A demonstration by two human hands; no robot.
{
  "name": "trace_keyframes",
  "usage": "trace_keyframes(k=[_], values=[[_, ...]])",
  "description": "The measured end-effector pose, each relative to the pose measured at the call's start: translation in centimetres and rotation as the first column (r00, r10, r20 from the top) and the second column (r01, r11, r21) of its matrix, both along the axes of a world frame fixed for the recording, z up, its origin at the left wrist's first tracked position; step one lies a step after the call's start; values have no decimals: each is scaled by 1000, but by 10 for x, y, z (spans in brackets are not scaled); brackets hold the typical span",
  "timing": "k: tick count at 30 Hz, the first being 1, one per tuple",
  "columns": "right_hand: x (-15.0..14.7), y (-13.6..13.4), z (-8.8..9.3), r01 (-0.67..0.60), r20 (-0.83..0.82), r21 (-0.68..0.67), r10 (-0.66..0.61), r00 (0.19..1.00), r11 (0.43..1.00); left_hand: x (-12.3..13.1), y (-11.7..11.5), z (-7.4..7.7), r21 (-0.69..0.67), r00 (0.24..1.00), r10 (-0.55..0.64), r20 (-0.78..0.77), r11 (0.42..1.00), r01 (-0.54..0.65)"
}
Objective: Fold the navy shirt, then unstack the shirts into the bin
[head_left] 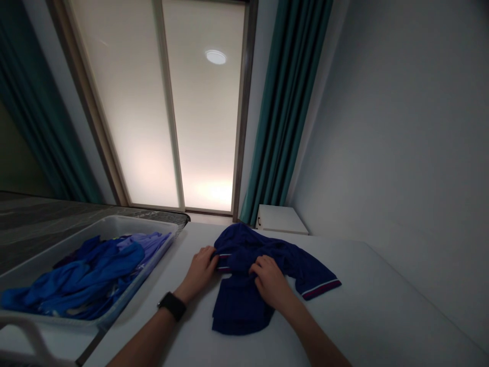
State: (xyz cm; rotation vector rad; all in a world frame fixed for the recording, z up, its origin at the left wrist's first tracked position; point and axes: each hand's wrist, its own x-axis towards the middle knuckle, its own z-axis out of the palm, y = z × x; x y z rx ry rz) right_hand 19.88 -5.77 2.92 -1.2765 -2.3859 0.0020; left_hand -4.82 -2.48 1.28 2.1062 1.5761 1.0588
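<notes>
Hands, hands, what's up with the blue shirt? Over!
Left hand at striped cuff, right hand on dark blue shirt. Shirt rumpled on white table. Tub of clothes off to the left, apart from it.

Garment, navy; cuffs striped red and white. Desk, white. Along its left edge: tub, pale grey; clothes, blue and lilac. Curtains, teal.

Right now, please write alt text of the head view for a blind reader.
Left hand and right hand touch a rumpled navy shirt with striped cuffs on a white table. At left, a plastic tub holds blue and purple clothes.
</notes>
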Motion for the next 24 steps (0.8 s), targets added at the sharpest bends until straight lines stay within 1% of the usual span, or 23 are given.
trace_keyframes(k=[1, 2, 3, 4, 5, 6, 7, 8, 9, 10, 11, 12, 13, 14, 16, 18, 19, 20, 22, 24], values=[[10, 5, 1, 64, 17, 8, -64, 998, 998, -2, 1, 4, 1, 990, 20, 138, 1000, -20], [20, 10, 1, 133, 42, 19, -133, 990, 991, -4, 2, 7, 0, 956, 52, 289, 999, -54], [30, 14, 0, 200, 72, 30, -202, 977, 979, -7, 2, 10, -11, 892, 89, 443, 995, -94], [40, 18, -1, 270, 95, 43, -273, 957, 962, -9, 3, 13, -33, 805, 119, 582, 992, -123], [50, 21, -2, 332, 109, 55, -337, 935, 941, -10, 3, 15, -60, 707, 133, 694, 990, -127], [57, 23, -2, 385, 117, 69, -391, 913, 920, -10, 3, 17, -89, 617, 138, 775, 990, -109], [62, 24, -2, 428, 113, 85, -435, 893, 900, -9, 1, 18, -121, 554, 136, 821, 991, -65], [65, 25, -1, 456, 98, 104, -465, 880, 884, -8, 0, 19, -154, 527, 131, 840, 988, 1], [65, 24, 1, 470, 68, 129, -480, 874, 873, -5, -3, 19, -187, 541, 114, 834, 979, 83], [61, 22, 3, 467, 25, 156, -476, 879, 870, -2, -5, 19, -215, 587, 81, 806, 963, 161], [56, 19, 5, 447, -24, 181, -450, 893, 876, 1, -8, 19, -231, 650, 32, 759, 947, 223], [48, 16, 7, 408, -70, 199, -402, 913, 891, 5, -10, 18, -229, 718, -26, 696, 939, 256], [38, 13, 8, 357, -106, 205, -341, 934, 911, 7, -12, 18, -205, 782, -79, 619, 944, 258], [29, 9, 8, 296, -124, 197, -276, 953, 934, 9, -13, 18, -157, 837, -112, 536, 961, 229], [10, 3, 2, 183, -103, 137, -170, 980, 973, 9, -15, 18, -13, 912, -106, 397, 993, 121], [-2, -1, -9, 112, -46, 57, -109, 993, 992, 7, -15, 19, 116, 945, -60, 321, 993, 24], [-6, -2, -14, 94, -20, 23, -94, 995, 995, 5, -16, 19, 162, 956, -53, 288, 987, 6], [-8, -3, -20, 86, -4, -4, -86, 996, 996, 4, -17, 18, 193, 968, -63, 244, 981, 16], [-7, -1, -27, 84, 0, -34, -84, 996, 996, 5, -18, 14, 202, 984, -142, 106, 972, 119], [-2, 3, -30, 79, -9, -39, -79, 997, 996, 7, -19, 9, 137, 970, -234, -61, 961, 241]])
